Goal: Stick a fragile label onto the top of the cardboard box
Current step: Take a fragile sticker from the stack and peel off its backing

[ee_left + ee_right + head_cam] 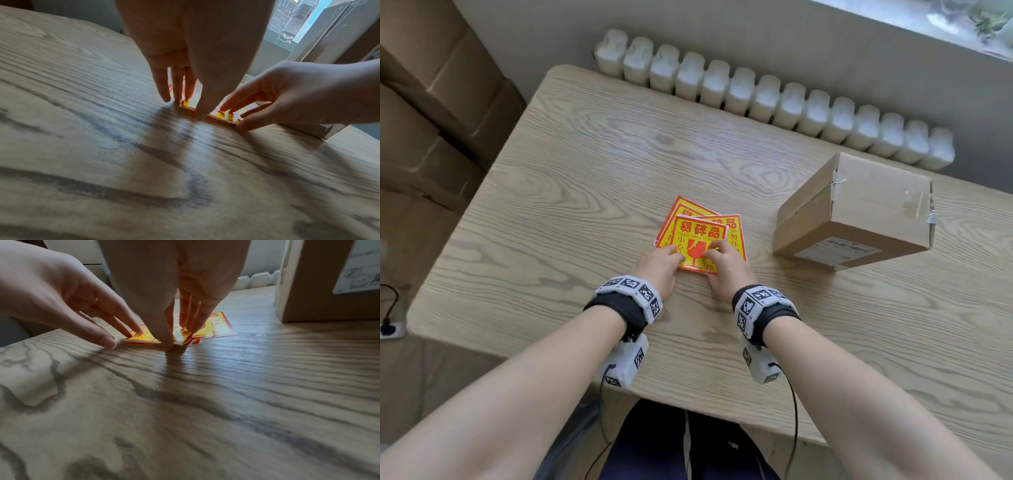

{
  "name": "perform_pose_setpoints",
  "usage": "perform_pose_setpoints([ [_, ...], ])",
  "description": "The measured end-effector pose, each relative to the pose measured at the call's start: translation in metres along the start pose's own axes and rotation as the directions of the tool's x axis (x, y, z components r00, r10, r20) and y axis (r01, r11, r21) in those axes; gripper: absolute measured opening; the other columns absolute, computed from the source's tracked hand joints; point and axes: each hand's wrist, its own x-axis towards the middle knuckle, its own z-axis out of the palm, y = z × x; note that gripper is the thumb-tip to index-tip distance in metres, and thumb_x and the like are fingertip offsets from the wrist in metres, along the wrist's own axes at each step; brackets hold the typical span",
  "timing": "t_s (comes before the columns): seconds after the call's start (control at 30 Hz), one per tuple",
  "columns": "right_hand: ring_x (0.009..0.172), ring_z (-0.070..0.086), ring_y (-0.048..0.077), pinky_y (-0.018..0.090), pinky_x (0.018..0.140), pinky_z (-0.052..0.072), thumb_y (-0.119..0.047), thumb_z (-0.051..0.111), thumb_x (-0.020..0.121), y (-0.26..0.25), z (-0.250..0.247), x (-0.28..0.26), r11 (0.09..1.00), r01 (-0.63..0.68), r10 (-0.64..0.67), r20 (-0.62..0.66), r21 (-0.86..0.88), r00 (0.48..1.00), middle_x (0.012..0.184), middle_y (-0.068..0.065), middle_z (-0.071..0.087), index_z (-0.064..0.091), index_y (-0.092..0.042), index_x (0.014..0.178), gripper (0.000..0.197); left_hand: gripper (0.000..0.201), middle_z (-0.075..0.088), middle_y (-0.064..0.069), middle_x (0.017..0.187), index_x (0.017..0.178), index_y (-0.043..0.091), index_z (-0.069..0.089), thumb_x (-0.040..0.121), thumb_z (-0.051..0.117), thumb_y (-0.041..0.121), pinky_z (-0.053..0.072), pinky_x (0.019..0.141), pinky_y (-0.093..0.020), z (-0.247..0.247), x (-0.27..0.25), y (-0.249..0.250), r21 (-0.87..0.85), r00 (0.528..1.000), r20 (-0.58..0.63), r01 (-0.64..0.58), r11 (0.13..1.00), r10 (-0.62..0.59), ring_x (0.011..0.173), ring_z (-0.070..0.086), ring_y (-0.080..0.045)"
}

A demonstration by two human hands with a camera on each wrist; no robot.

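A fanned pile of yellow-and-red fragile labels lies flat near the middle of the wooden table. My left hand rests straight fingers on the top label's near left corner, thumb at its front edge. My right hand touches the near right part of the same label, fingers straight in the right wrist view. Neither hand clearly pinches it. The label's near edge sits slightly raised. The sealed cardboard box stands to the right of the labels, untouched, with a white shipping label on its near side.
A white radiator runs along the wall behind the table. Large cardboard cartons are stacked on the floor at the left, with a power strip below them. Bare tabletop lies between the labels and the box.
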Motion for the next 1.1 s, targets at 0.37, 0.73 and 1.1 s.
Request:
perform_pose_setpoints([
  [0.37, 0.106, 0.057, 0.03, 0.038, 0.088, 0.046, -0.014, 0.051, 0.089, -0.006, -0.015, -0.003, 0.989, 0.02, -0.01, -0.064, 0.146, 0.998, 0.119, 0.011, 0.059, 0.066, -0.006, 0.101, 0.021, 0.03, 0.059, -0.006, 0.126, 0.118, 0.016, 0.056, 0.089, 0.056, 0.023, 0.047, 0.096, -0.042, -0.008, -0.003, 0.021, 0.067, 0.992, -0.124, 0.008, 0.998, 0.001, 0.122, 0.051, -0.027],
  [0.73, 0.111, 0.058, 0.025, 0.037, 0.094, 0.045, -0.016, 0.053, 0.09, -0.022, -0.095, -0.024, 0.965, 0.016, 0.049, -0.239, 0.262, 0.97, 0.12, 0.011, 0.062, 0.056, -0.007, 0.12, 0.032, 0.022, 0.071, -0.01, 0.108, 0.102, 0.018, 0.066, 0.088, 0.052, 0.026, 0.049, 0.082, -0.038, -0.08, -0.027, 0.064, -0.056, 0.956, -0.29, 0.038, 0.998, -0.052, 0.103, 0.063, -0.032],
  [1.1, 0.067, 0.06, 0.016, 0.02, 0.059, 0.053, -0.018, 0.048, 0.095, -0.038, -0.156, -0.034, 0.354, -0.128, 0.234, 0.044, 0.926, 0.971, 0.087, 0.01, 0.063, 0.06, 0.005, 0.111, 0.031, 0.029, 0.073, -0.002, 0.113, 0.116, 0.036, 0.065, 0.091, 0.052, 0.033, 0.055, 0.087, -0.038, -0.128, -0.048, 0.097, -0.104, 0.899, -0.436, -0.098, 0.99, 0.043, 0.102, 0.069, -0.022],
])
